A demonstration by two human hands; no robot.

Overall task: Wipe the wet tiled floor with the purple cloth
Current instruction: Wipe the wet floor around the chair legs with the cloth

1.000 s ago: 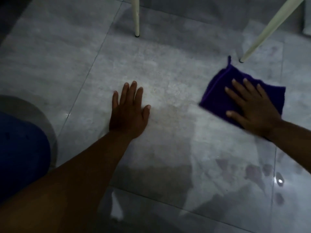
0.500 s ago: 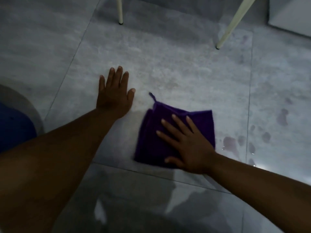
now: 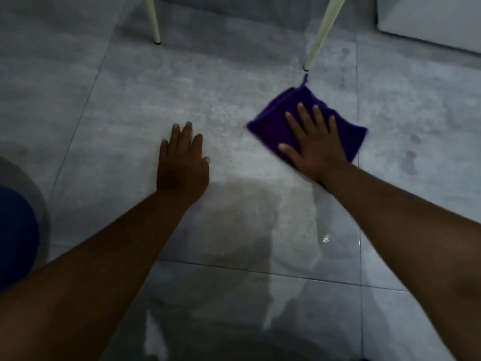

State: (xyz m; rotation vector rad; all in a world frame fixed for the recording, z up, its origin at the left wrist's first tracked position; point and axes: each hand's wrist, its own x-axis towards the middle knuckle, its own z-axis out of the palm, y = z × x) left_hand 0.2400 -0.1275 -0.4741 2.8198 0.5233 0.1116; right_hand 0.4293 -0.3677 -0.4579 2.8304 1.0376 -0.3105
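Right hand: fingers spread wide, palm flat on purple cloth, pressing it to tiled floor. Cloth at 1 o'clock in view, its loop just short of cream chair leg at 12 o'clock. Left hand: open, flat on bare tile at 9 o'clock from cloth, well apart. Open wet floor between them and at 6 o'clock.
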